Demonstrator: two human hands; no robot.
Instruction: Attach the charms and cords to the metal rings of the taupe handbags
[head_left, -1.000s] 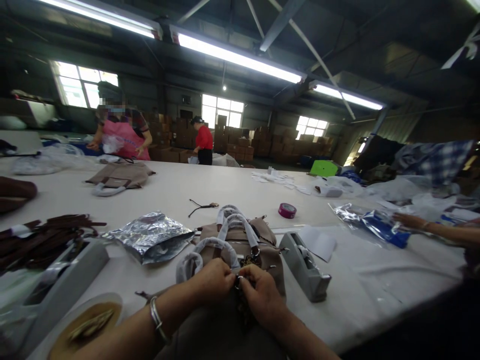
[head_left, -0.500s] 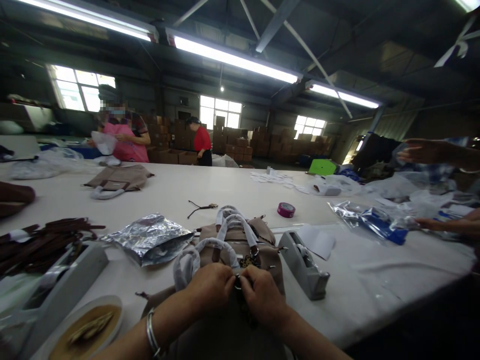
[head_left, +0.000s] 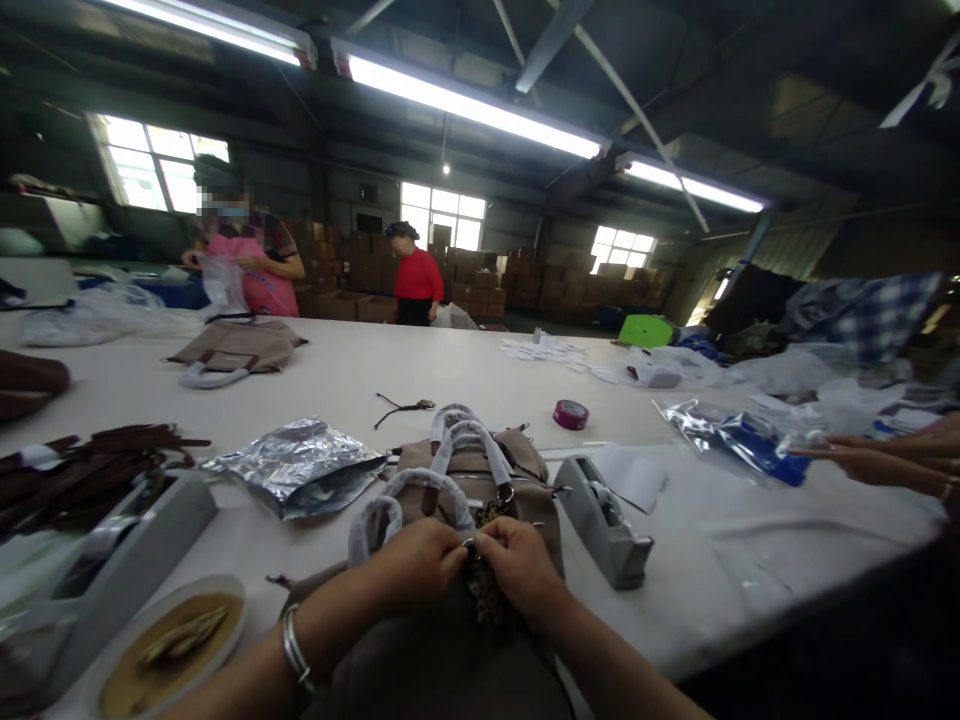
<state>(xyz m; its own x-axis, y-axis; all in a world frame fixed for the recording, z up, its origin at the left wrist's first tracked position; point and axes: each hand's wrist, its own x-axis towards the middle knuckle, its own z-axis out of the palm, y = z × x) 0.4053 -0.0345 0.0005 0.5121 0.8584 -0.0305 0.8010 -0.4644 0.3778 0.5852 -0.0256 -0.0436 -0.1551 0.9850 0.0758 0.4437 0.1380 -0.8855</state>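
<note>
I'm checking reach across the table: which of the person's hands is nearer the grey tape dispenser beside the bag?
Right. The right hand sits just left of the grey tape dispenser, apart from it. The left hand lies farther left, beyond the right hand, over the tan bag.

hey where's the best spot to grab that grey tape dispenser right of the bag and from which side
Grip the tape dispenser across its long flat side walls near the middle, coming down from above. It lies lengthwise on the table, its sides are bare, and the bag crowds its left. Probably avoid the near end, where the cutter looks to be.
</note>
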